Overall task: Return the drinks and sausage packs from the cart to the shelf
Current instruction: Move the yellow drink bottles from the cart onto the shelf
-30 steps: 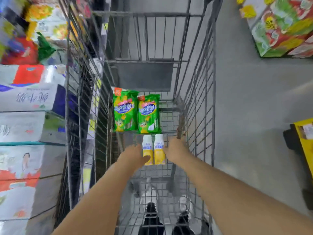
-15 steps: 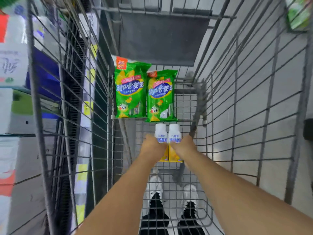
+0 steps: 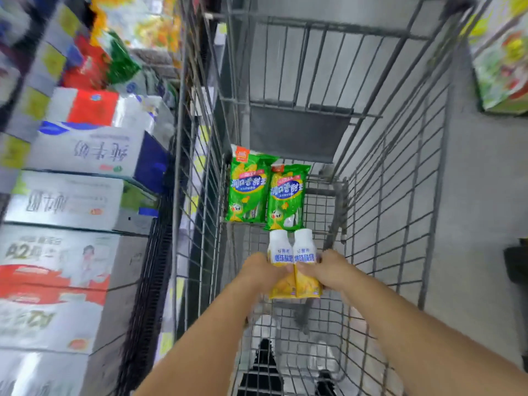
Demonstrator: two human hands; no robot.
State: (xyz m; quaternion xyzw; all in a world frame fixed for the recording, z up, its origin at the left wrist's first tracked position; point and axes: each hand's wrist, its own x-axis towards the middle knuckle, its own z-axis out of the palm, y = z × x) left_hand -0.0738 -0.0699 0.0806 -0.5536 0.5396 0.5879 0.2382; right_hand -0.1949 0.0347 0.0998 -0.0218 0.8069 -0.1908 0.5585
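Observation:
Two white-and-yellow drink bottles stand side by side low inside the wire cart (image 3: 383, 212). My left hand (image 3: 264, 271) grips the left drink bottle (image 3: 279, 250) and my right hand (image 3: 328, 270) grips the right drink bottle (image 3: 304, 248). Just beyond them, two green sausage packs lie flat on the cart floor: the left sausage pack (image 3: 248, 190) and the right sausage pack (image 3: 287, 198). Both bottles touch each other between my hands.
Stacked milk cartons (image 3: 83, 155) fill the shelf at the left, close against the cart's side. Grey floor (image 3: 474, 195) lies to the right, with a colourful display box (image 3: 503, 61) at the top right. My shoes (image 3: 265, 355) show under the cart mesh.
My hands have closed on the two bottles and raised them slightly. The head view has pulled back and swung left, so the shelf cartons show again.

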